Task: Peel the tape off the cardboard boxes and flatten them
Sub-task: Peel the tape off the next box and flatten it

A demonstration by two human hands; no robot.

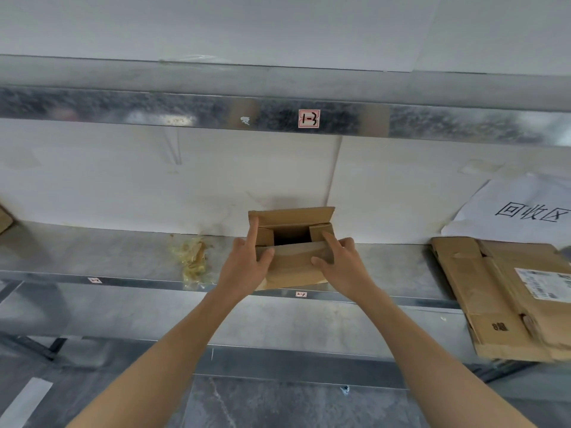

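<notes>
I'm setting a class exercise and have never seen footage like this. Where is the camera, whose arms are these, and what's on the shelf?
There is no machine here. A person wears one wide-angle camera on the head, and it looks down at their own bare arms. The left hand and right hand grip a small cardboard box by its sides. Its top flaps are open, and it sits on a metal shelf. To its left lies what looks like a crumpled wad of tape. To the right is a flattened cardboard box, in front of a paper sign.

A storeroom: galvanized metal shelving (pixel 123 257) (with numbered labels (pixel 309 118)).
</notes>
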